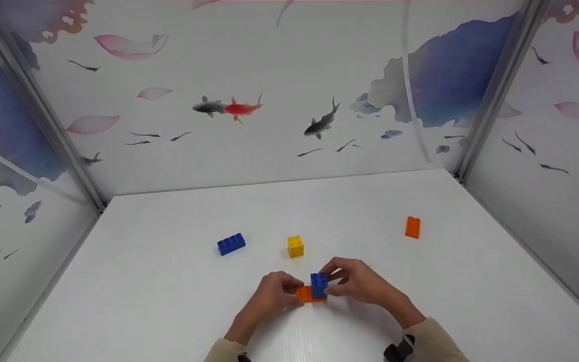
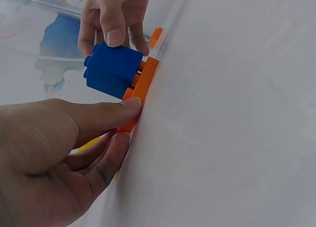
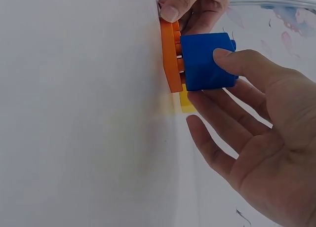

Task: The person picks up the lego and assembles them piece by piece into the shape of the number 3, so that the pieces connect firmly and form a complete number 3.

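Nearest, left hand (image 1: pixel 269 295) pinching flat orange plate (image 1: pixel 305 294) against white table (image 1: pixel 169 301), right hand (image 1: pixel 357 281) gripping blue brick (image 1: pixel 318 284) seated on it, then yellow cube (image 1: pixel 295 246), long blue brick (image 1: pixel 231 244), orange brick (image 1: pixel 412 227) beyond.

Left hand (image 1: pixel 272 293) at seven o'clock, thumb extended, fingers curled; right hand (image 1: pixel 355 280) at five o'clock, thumb and fingers pinching.

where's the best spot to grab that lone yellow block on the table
Take the yellow block by two opposite flat side walls, coming straight down from above. It stands upright, studs up, with open table on every side, so its smooth sides likely offer the surest pinch.
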`<state>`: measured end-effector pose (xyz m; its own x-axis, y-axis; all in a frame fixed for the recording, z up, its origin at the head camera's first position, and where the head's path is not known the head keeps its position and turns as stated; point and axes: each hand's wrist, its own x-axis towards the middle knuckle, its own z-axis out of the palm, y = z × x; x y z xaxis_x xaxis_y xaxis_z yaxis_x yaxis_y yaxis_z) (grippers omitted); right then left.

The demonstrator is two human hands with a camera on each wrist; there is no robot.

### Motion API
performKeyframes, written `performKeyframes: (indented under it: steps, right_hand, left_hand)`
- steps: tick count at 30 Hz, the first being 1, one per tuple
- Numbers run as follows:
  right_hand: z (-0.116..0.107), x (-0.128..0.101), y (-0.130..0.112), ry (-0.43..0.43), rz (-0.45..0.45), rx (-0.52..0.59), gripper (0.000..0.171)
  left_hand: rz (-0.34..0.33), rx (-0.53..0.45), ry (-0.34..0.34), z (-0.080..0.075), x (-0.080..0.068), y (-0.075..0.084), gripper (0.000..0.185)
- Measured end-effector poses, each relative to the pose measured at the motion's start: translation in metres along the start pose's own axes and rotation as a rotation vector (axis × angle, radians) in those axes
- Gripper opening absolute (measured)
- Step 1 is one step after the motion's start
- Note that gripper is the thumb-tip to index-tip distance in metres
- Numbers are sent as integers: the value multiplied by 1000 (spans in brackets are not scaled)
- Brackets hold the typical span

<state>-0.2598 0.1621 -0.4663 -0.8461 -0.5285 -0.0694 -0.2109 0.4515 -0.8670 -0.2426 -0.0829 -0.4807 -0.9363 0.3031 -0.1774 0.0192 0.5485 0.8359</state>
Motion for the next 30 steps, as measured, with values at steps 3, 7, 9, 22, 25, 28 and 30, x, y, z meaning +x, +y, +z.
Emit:
performKeyframes:
  steps: [3,7,9,22,25,28,30]
  right_hand:
    - [3,0,1,-4,5,-5,30]
    - [3,0,2,-2,-2,-14,28]
    - [2,1,3,-8,-3,-16,28]
    - [0,6,7,4,5,-11,30]
    - [1,5,5,9,12,-19,30]
    - [1,3,1,11,15,-21,29]
    - [2,3,-1,9,13,-24,28]
  left_hand:
    - [-8,9,-1,1,-1,-2,31]
    - [-22,18,13,3,-2,-2,30]
    - [-37,16,14,3,-2,-1,29]
    - [-11,-4,19,1,0,-1,31]
    - [-6,0,20,2,0,-1,31]
    - [0,-1,23,3,0,-1,30]
    - [4,2,25,3,0,-1,29]
